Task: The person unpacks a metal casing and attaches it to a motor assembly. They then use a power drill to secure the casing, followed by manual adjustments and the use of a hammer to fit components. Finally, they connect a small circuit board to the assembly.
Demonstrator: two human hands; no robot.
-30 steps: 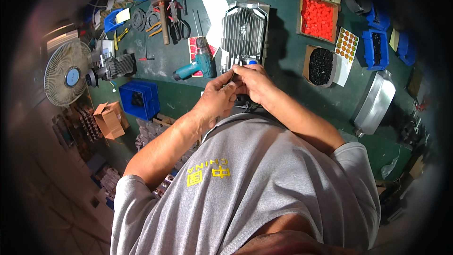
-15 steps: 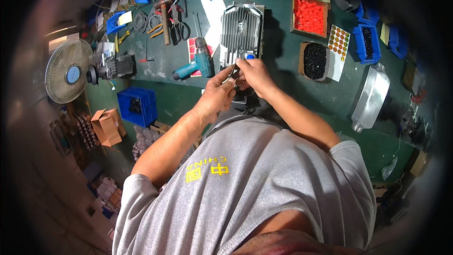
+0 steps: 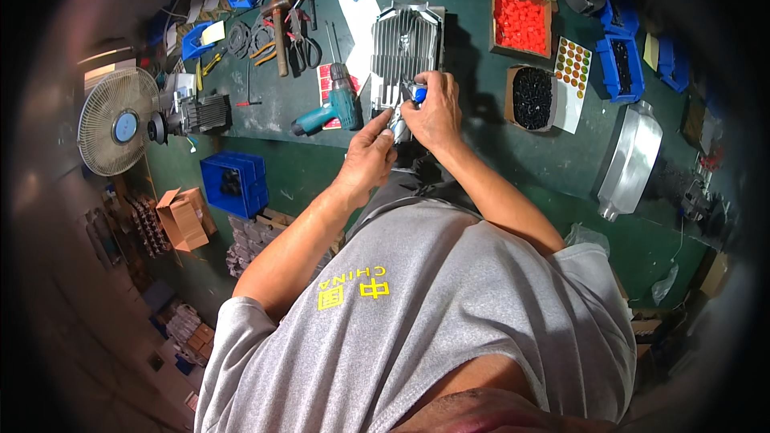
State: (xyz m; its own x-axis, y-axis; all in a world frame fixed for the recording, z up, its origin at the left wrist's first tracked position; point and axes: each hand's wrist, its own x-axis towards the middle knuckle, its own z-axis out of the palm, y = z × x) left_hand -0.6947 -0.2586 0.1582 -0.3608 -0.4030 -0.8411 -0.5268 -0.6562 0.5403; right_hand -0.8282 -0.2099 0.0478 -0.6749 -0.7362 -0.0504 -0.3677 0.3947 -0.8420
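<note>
Right hand grip closed on blue-handled tool — at finned housing.

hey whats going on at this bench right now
A person in a grey shirt stands at a green workbench, both hands at the near end of a ribbed grey metal housing. The right hand grips a blue-handled tool against the housing, while the left hand rests at the housing's near edge. A teal cordless drill lies just to the left. A box of red parts and a box of black parts sit to the right.
</note>
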